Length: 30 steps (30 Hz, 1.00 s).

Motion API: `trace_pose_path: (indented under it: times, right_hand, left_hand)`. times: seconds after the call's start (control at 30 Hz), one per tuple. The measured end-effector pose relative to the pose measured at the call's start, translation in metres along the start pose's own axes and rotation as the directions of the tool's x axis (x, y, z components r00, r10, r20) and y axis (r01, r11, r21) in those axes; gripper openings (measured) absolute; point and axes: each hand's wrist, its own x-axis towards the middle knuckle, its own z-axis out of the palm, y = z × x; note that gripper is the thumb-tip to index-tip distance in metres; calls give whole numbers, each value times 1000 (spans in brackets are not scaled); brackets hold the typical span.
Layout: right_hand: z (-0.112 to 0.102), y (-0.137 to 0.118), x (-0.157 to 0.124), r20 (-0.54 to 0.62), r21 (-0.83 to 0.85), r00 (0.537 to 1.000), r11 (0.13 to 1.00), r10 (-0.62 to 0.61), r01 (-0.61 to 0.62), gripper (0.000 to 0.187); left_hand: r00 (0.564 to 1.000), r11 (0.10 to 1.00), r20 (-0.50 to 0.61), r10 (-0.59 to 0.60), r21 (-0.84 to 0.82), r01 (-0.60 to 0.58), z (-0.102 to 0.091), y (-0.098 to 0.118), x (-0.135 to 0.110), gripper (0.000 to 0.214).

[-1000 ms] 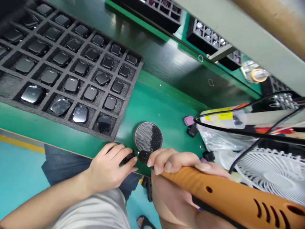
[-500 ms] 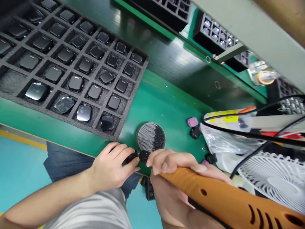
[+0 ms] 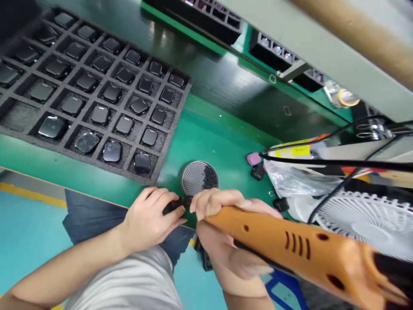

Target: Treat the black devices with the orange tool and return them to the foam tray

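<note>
Your left hand pinches a small black part, your right hand grips an orange tool — a loose pinch could drop the part.

No text can be read.

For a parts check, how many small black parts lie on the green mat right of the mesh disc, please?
2: one below the pink piece, one beside the plastic bag; the bag may hide more.
</note>
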Motion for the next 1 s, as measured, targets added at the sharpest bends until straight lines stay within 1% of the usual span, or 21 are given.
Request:
trace_pose_path:
  times: [0.1, 0.13, 0.2, 0.27, 0.3, 0.33, 0.37, 0.4, 0.43, 0.47, 0.5, 0.53, 0.57, 0.6, 0.7, 0.83, 0.93, 1.0]
  right_hand:
    - [-4, 5, 8, 39, 105, 995, 991, -90, 85, 55]
    - [-6, 5, 11, 43, 116, 995, 989, -93, 88, 53]
    - [-12, 4, 17, 38, 131, 992, 985, -120, 114, 49]
    - [-18, 1, 20, 11, 160, 986, 974, -167, 163, 47]
    - [-20, 0, 20, -3, 173, 983, 968, -185, 183, 47]
    - [-21, 0, 20, -14, 185, 980, 962, -200, 199, 47]
    - [-22, 0, 20, -19, 195, 977, 958, -212, 212, 48]
    - [-23, 0, 19, -17, 202, 976, 955, -219, 217, 49]
    - [-23, 0, 18, -12, 210, 975, 953, -222, 220, 49]
    - [-24, 1, 18, -9, 218, 975, 951, -221, 218, 50]
    - [-24, 2, 17, -11, 224, 976, 951, -218, 215, 50]
    - [-25, 4, 16, -15, 228, 977, 951, -213, 211, 50]
    - [-25, 5, 16, -20, 231, 978, 950, -209, 208, 50]
    - [-26, 7, 15, -26, 233, 978, 950, -209, 209, 51]
    - [-29, 11, 14, -33, 233, 976, 948, -217, 218, 57]
    - [-30, 14, 13, -39, 243, 974, 943, -223, 226, 64]
    - [-30, 16, 14, -43, 230, 976, 949, -212, 216, 59]
    - [-31, 18, 14, -52, 222, 979, 953, -199, 206, 54]
  left_hand:
    - [999, 1000, 45, 8, 16, -9, 0, -3, 0, 23]
    - [999, 1000, 44, 14, 16, -14, 0, -4, 0, 24]
    - [1000, 1000, 3, 27, -10, -27, 0, -6, -2, 22]
    - [998, 992, -61, 34, -122, -41, -3, -9, -5, 22]
    - [996, 974, -88, 11, -223, -31, -5, -11, -7, 24]
    - [994, 934, -106, -35, -358, -5, -7, -14, -10, 27]
    - [989, 847, -103, -108, -530, 38, -10, -16, -12, 31]
    - [979, 711, -75, -191, -697, 85, -13, -20, -15, 35]
    - [964, 552, -30, -263, -824, 125, -16, -23, -18, 39]
    - [949, 407, 17, -314, -901, 150, -18, -26, -20, 42]
    - [938, 302, 51, -343, -939, 162, -20, -30, -23, 46]
    - [931, 250, 69, -360, -954, 167, -21, -33, -26, 50]
    - [925, 242, 73, -373, -955, 173, -21, -36, -28, 54]
    - [921, 255, 68, -383, -951, 177, -21, -38, -30, 57]
    - [909, 249, 64, -411, -952, 179, -22, -42, -36, 62]
    - [911, 239, 51, -409, -957, 161, -24, -44, -41, 63]
    - [913, 254, 48, -406, -953, 163, -25, -46, -45, 62]
    - [907, 286, 44, -418, -942, 178, -25, -45, -47, 64]
